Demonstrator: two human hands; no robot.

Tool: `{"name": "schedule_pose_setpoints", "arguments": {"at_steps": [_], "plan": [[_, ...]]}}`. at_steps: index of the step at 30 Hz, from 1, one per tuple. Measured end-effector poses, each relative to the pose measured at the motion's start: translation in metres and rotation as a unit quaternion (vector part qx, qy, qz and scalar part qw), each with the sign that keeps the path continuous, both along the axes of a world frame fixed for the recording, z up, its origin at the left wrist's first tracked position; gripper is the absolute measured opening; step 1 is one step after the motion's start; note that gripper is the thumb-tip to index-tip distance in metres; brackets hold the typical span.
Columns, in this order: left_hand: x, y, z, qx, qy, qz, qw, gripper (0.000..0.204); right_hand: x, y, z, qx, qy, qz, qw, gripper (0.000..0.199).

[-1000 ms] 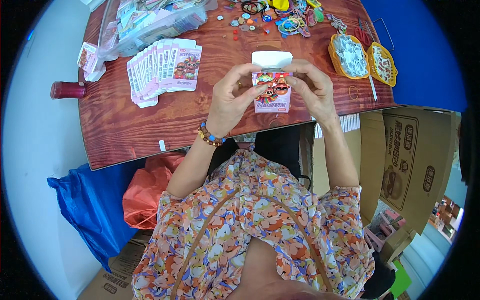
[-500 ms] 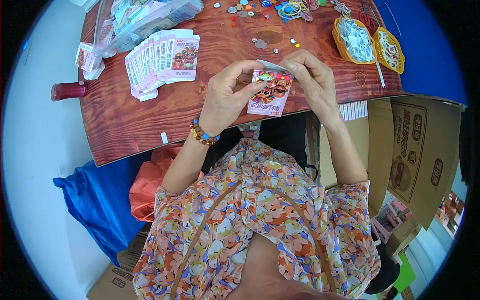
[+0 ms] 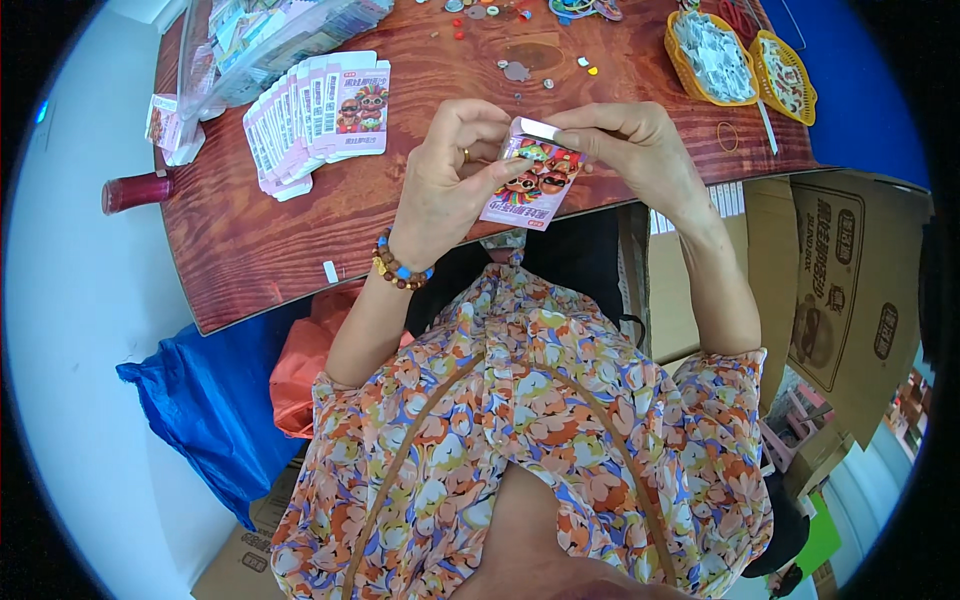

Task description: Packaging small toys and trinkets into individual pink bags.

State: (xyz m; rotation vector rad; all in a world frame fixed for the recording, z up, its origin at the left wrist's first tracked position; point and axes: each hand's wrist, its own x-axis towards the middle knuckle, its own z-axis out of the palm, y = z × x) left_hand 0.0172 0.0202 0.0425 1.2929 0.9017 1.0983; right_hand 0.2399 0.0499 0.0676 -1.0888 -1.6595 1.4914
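A small pink cardboard box (image 3: 522, 207) printed with cartoon figures is held over the table's near edge, its printing upside down to me. My left hand (image 3: 440, 185) is closed on its left side, thumb across the printed front and fingers behind. At the box's far end a white flap (image 3: 537, 128) shows. My right hand (image 3: 648, 155) pinches the far right corner beside that flap, thumb and fingers together. The inside of the box is hidden. Left of my hands, a fanned row of similar flat pink boxes (image 3: 318, 118) lies on the wooden table (image 3: 235, 235).
A clear plastic bin (image 3: 300, 62) full of packets stands far left, near a dark red cylinder (image 3: 138, 191). Small trinkets (image 3: 517, 71) are scattered at the far middle. Two yellow baskets, one with silvery packets (image 3: 716, 62), another with small pieces (image 3: 784, 85), stand far right.
The box has tilted a little, and its far flap now shows its white face. My right hand has shifted slightly right, fingers lower along the flap. The whole view has moved slightly.
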Motion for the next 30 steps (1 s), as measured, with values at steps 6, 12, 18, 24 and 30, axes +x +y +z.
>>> {"name": "schedule_pose_setpoints", "arguments": {"at_steps": [6, 12, 18, 24, 30], "plan": [[0.003, 0.0, -0.005, -0.012, 0.022, 0.014, 1.0, 0.04, -0.001, -0.008, 0.007, 0.082, -0.141, -0.009, 0.986, 0.021], [0.007, -0.003, -0.007, -0.017, 0.063, 0.038, 0.997, 0.041, -0.004, -0.012, 0.008, 0.198, -0.196, -0.007, 0.96, 0.02], [0.007, -0.004, -0.011, -0.051, 0.032, 0.052, 0.997, 0.039, -0.008, -0.016, 0.013, 0.301, -0.299, 0.038, 0.905, 0.024], [0.01, -0.008, -0.007, -0.068, -0.013, 0.028, 0.997, 0.041, -0.008, -0.026, -0.01, 0.37, -0.256, -0.001, 0.893, 0.029], [0.015, -0.004, -0.012, -0.058, 0.003, 0.024, 0.998, 0.032, 0.007, -0.037, -0.029, 0.13, -0.038, -0.123, 0.983, 0.032]]}}
